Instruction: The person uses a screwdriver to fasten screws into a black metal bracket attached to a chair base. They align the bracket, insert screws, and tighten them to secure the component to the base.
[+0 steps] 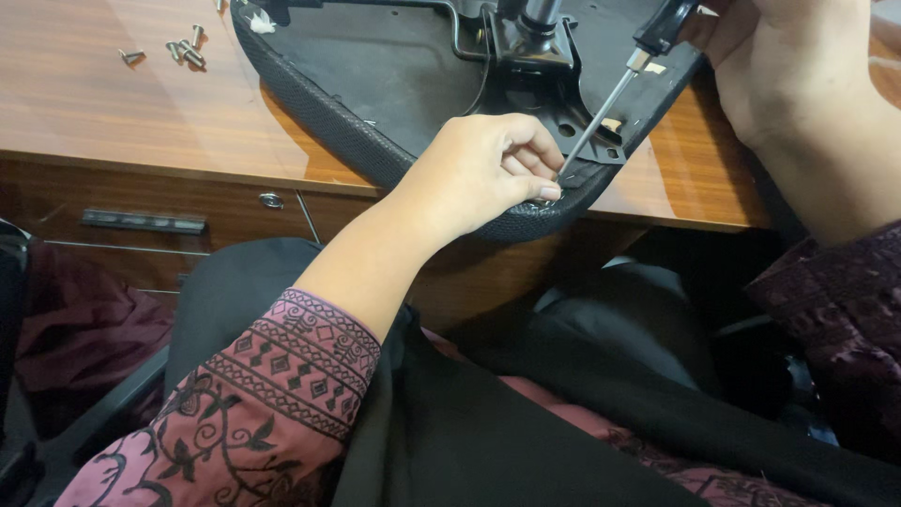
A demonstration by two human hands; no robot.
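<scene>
An upturned black chair seat (375, 75) lies on the wooden desk (113, 103), its mesh edge hanging over the front. My right hand (788, 66) grips the black handle of a screwdriver (610, 103), whose metal shaft slants down to the seat's near edge. My left hand (483, 169) pinches a small screw at the shaft's tip, fingers closed around it. A black metal bracket (535, 42) with a post is fixed to the seat's underside.
Several loose screws (183, 49) lie on the desk at the far left. A drawer front with a lock (271, 200) and a dark handle (143, 222) sits below the desk edge. My lap with dark cloth fills the foreground.
</scene>
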